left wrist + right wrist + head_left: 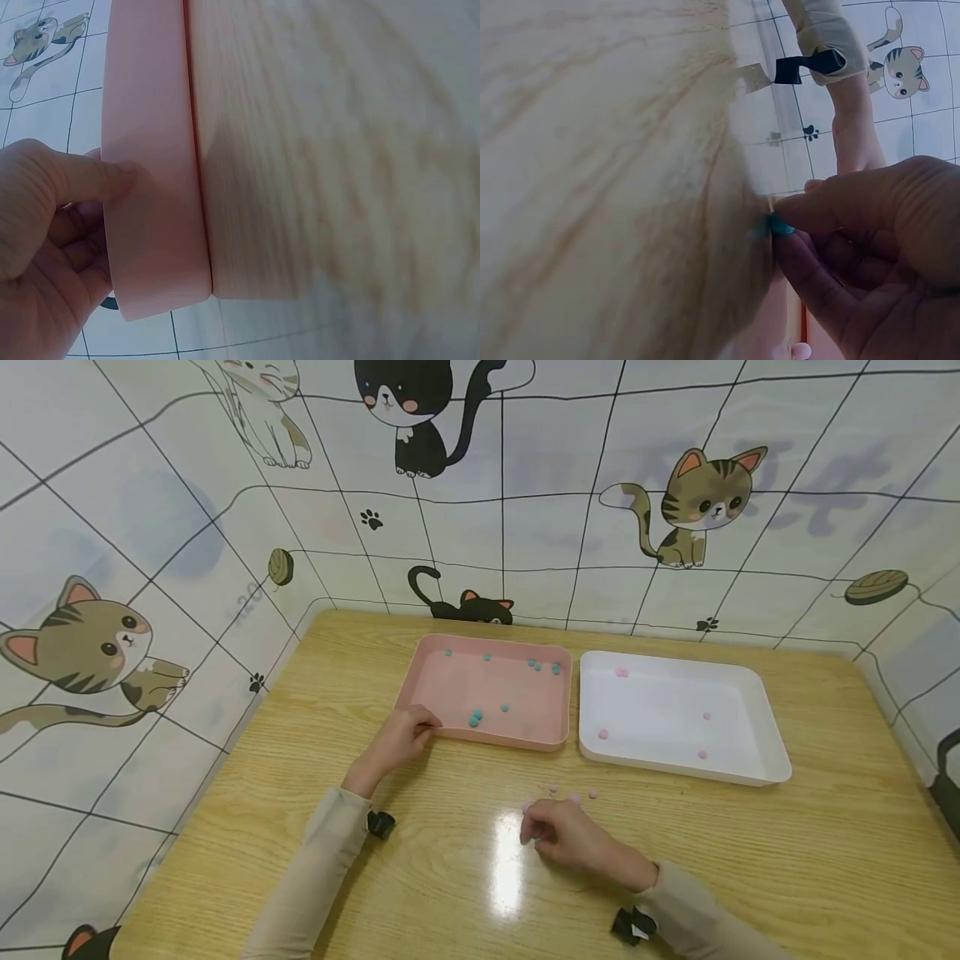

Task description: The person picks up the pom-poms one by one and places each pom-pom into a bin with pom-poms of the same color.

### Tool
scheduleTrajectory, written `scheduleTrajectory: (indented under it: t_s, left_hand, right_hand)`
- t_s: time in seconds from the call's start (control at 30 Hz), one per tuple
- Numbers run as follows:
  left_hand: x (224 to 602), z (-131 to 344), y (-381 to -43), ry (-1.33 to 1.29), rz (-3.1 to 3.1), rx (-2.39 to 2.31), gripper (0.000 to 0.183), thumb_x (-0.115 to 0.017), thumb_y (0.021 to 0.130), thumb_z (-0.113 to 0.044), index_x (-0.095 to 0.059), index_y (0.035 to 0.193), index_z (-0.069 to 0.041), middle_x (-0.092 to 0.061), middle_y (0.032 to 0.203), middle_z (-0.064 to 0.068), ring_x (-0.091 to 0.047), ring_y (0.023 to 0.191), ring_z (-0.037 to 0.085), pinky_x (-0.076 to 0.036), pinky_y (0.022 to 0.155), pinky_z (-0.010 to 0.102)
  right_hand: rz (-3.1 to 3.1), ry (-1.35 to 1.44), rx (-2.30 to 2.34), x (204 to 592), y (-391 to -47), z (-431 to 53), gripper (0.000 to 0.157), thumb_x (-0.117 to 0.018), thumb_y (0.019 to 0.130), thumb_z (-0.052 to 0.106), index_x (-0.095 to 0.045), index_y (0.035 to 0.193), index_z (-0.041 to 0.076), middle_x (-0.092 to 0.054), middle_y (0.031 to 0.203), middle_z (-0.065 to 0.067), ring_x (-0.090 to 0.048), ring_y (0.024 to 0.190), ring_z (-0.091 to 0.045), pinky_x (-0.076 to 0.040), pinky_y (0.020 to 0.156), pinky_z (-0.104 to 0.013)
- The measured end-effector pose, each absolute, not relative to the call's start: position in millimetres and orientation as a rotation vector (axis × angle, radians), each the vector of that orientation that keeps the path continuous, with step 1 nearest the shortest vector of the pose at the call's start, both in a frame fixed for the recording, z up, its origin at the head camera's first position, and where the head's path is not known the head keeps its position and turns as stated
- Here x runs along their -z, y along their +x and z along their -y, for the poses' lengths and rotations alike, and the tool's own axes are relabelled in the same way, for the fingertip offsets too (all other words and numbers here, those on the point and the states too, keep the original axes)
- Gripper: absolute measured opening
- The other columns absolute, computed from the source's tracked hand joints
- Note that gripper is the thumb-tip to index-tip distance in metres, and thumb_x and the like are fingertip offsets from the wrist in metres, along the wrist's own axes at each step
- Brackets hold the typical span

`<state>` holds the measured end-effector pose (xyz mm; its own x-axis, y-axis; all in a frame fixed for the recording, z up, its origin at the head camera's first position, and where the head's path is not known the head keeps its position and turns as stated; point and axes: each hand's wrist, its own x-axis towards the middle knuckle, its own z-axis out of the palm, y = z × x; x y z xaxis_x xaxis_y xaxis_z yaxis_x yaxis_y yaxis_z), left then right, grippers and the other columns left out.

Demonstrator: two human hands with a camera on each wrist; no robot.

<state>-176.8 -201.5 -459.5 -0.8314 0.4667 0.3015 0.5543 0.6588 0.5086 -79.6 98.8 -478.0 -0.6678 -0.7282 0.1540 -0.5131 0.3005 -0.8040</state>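
At the near left corner of the pink tray [495, 740], my left hand [405, 735] grips the wall. In the left wrist view the thumb [112, 180] lies on the tray's outer side and the other fingers are partly hidden behind the wall. Several small teal lumps [505, 708] lie inside that tray. My right hand [573, 839] is low over the table in front of the trays. Between its thumb and forefinger it pinches a small teal lump [779, 223], seen at the tabletop in the right wrist view. Small pink lumps [593, 793] lie just beyond this hand.
To the right of the pink tray stands a white tray [675, 765] holding several pink lumps [603, 734]. Both trays sit on a wood-grain table [840, 843]. A cloth or wall covering [555, 527] printed with cats surrounds the table at the back and sides.
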Motion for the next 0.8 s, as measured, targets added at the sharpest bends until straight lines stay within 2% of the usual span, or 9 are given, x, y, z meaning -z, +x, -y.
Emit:
scheduleTrajectory:
  t_s: [0.43,0.53,0.63,0.8]
  left_hand:
    - [459,202,-177,-0.839,2.737,0.931,0.012,-0.063,0.079,0.013,-0.069,0.084,0.003,-0.066,0.082,0.013,-0.063,0.078,0.024,-0.054,0.069,0.035]
    - [459,202,-178,-0.835,2.743,0.930,0.012,-0.063,0.079,0.013,-0.069,0.084,0.003,-0.066,0.082,0.013,-0.063,0.078,0.024,-0.054,0.069,0.035]
    - [459,202,-178,-0.838,2.744,0.924,0.012,-0.063,0.080,0.013,-0.070,0.084,0.003,-0.066,0.082,0.013,-0.063,0.079,0.024,-0.054,0.069,0.034]
    - [460,202,-178,-0.842,2.740,0.917,0.010,-0.064,0.080,0.011,-0.069,0.083,0.003,-0.067,0.082,0.013,-0.063,0.078,0.024,-0.054,0.068,0.034]
  right_hand:
    - [-2.406,-1.190,1.371,471,-86,-98,0.029,-0.061,0.067,-0.018,-0.062,0.082,0.007,-0.063,0.081,-0.001,-0.058,0.076,-0.011,-0.053,0.067,-0.024]
    - [-2.406,-1.125,1.401,467,-92,-100,0.028,-0.061,0.069,-0.018,-0.062,0.083,0.005,-0.064,0.082,-0.003,-0.060,0.077,-0.014,-0.054,0.069,-0.026]
    - [-2.421,-1.038,1.423,459,-97,-102,0.020,-0.066,0.076,-0.014,-0.061,0.084,0.004,-0.064,0.084,-0.006,-0.061,0.077,-0.019,-0.054,0.069,-0.027]
    - [-2.491,-1.035,1.479,448,-106,-105,0.020,-0.066,0.074,-0.017,-0.061,0.085,-0.001,-0.063,0.084,-0.012,-0.061,0.075,-0.027,-0.055,0.066,-0.027]
